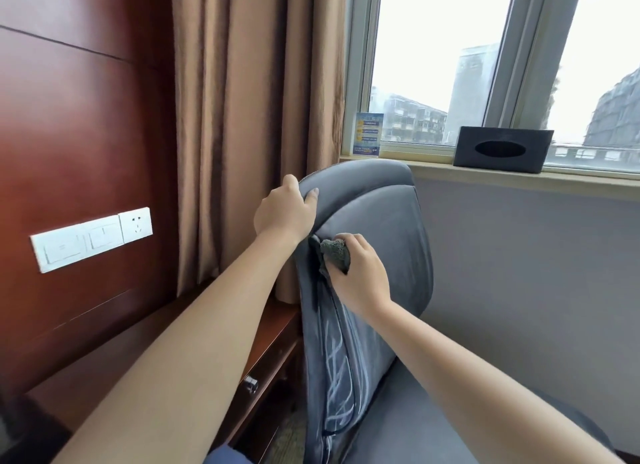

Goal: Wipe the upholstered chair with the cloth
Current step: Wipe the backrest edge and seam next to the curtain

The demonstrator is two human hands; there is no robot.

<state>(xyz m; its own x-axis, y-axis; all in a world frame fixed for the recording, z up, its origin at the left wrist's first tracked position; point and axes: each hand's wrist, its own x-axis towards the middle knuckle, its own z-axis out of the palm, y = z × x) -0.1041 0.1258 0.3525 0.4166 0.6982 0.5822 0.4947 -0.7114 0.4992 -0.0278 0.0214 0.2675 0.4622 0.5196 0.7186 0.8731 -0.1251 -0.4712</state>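
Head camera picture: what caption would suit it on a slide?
Left hand grips the grey chair back's top edge while the right hand presses a bunched dark cloth against its side seam.

wood wall panel [69,117] | brown curtain [242,100] | bright window [450,65] | sill [519,178]

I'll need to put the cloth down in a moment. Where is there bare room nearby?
The beige window sill is bare between the blue card and the black tissue box. The brown wooden desk top left of the grey upholstered chair also looks free.
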